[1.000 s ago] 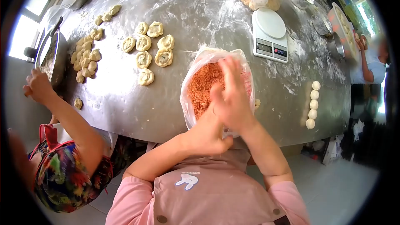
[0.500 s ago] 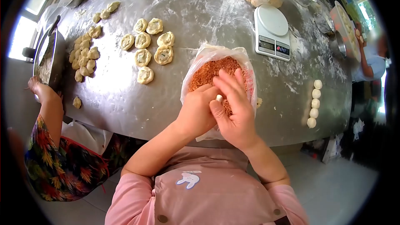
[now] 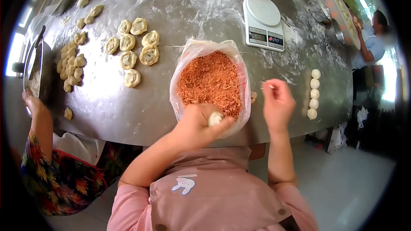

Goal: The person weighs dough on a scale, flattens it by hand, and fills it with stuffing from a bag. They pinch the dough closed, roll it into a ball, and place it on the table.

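My left hand (image 3: 198, 125) is closed around a small dough ball (image 3: 214, 118) at the near rim of a clear plastic bag (image 3: 188, 55) full of orange-brown shredded filling (image 3: 209, 81). Right of the bag, my right hand (image 3: 278, 102) is raised over the steel table (image 3: 192, 8), its fingertips pinched on a tiny white bit of dough. The bag stands open near the table's front edge.
A row of several dough balls (image 3: 314, 94) lies right of my right hand. Filled dough rounds (image 3: 132, 49) and small pieces (image 3: 70, 64) lie at the left. A white scale (image 3: 263, 28) stands behind the bag. One person (image 3: 55, 167) sits at my left, another (image 3: 372, 47) stands far right.
My right hand has left the bag and moved right over the table. My left hand has dropped to the bag's near rim with the dough ball closed in it.
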### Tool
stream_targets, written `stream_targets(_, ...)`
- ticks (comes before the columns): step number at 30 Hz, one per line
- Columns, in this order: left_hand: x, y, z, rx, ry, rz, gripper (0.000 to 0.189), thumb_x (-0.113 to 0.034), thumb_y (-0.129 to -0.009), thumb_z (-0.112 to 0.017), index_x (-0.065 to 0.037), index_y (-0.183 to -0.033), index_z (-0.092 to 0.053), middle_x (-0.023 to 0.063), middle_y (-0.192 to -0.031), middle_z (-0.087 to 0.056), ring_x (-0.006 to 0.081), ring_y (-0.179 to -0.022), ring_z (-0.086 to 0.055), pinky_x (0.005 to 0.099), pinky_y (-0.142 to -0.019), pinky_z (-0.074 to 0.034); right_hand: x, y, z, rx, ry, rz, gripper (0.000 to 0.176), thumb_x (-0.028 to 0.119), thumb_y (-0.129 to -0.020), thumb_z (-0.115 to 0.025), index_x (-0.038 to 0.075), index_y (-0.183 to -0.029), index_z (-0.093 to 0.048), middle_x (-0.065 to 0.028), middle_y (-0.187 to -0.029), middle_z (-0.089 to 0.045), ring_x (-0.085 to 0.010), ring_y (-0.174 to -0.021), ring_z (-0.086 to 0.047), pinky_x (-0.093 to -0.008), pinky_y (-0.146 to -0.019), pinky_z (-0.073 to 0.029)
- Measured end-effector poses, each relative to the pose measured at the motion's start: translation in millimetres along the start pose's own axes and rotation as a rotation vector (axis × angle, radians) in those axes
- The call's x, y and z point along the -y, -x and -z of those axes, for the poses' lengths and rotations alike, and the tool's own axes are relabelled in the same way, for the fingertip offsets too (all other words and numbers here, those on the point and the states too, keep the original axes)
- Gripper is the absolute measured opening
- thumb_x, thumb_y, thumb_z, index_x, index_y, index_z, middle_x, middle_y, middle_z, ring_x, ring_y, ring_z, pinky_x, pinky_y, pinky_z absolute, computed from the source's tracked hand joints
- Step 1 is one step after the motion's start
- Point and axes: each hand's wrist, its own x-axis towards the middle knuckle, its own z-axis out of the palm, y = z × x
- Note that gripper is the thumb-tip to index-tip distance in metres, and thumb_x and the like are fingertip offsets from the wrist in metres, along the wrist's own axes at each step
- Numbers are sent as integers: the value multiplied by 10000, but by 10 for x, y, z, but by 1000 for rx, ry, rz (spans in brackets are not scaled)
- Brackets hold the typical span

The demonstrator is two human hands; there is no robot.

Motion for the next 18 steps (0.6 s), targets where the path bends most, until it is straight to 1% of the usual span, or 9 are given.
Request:
stream_targets(2, 135, -105, -26, -151, 227, -174, 209, -150, -900, -676, 17, -1022, -644, 141, -1058, -679, 145, -909, -636, 296, -748, -528, -70, 63, 73, -30, 80, 83, 58, 51, -865, -679, 54, -919, -659, -86, -895, -670, -203, -743, -649, -296, -663, -528)
stream_targets(3, 61, -84, -40, -196, 369, -63, 235, -142, -930, -652, 6, -1111, -622, 91, -1133, -659, 117, -964, -599, 286, -778, -529, -85, 97, 111, -59, 121, 117, 58, 48, -867, -675, 52, -923, -659, -87, -903, -672, -205, -755, -652, -296, -671, -531)
stream_targets(6, 11, -140, -98, -235, 576, -78, 184, -167, -962, -609, -6, -1052, -614, 116, -1144, -639, 162, -884, -630, 305, -758, -536, -452, 303, -88, 58, 354, 381, 106, 69, -901, -624, 43, -998, -659, -139, -1061, -671, -298, -933, -673, -366, -767, -558)
stream_targets(7, 154, -182, -94, -193, 600, -131, 283, -250, -1010, -524, -33, -842, -597, 111, -905, -654, 191, -774, -626, 321, -640, -527, -510, 359, -106, 94, 403, 399, 139, 72, -909, -611, 45, -1038, -653, -155, -1105, -657, -317, -978, -660, -376, -805, -549)
stream_targets(9, 194, -194, -41, -185, 754, -36, 402, -314, -1027, -466, -55, -724, -517, 91, -748, -581, 196, -684, -595, 321, -558, -487, -524, 425, -175, 169, 487, 443, 204, 77, -926, -583, 48, -1119, -643, -187, -1193, -630, -356, -1069, -634, -395, -879, -532)
stream_targets(10, 202, -167, -18, -180, 831, 21, 466, -346, -1035, -437, -66, -665, -478, 80, -670, -544, 199, -639, -580, 321, -517, -468, -517, 421, -141, 188, 402, 328, 233, 81, -929, -580, 41, -1154, -627, -194, -1219, -617, -356, -1105, -616, -393, -910, -515)
stream_targets(12, 15, -191, -15, -341, 841, 123, 543, -441, -1030, -392, -97, -611, -383, 56, -598, -423, 219, -554, -526, 332, -456, -414, -416, 288, 36, 208, 234, 102, 294, 91, -936, -575, 28, -1222, -594, -207, -1271, -591, -355, -1176, -582, -390, -972, -482)
stream_targets(14, -19, -207, 34, -438, 958, 150, 547, -463, -1022, -403, -103, -611, -378, 55, -591, -418, 221, -546, -524, 338, -445, -406, -147, 154, 157, 111, 78, 138, 346, 122, -941, -582, -7, -1261, -553, -206, -1302, -576, -334, -1219, -557, -385, -1001, -454)
stream_targets(18, -4, -319, 33, -496, 1120, -42, 543, -542, -991, -417, -116, -657, -378, 48, -709, -465, 234, -831, -574, 362, -709, -472, 520, 153, -55, 293, -137, 411, 423, 187, -932, -627, -21, -1285, -523, -190, -1306, -564, -314, -1204, -561, -370, -988, -461)
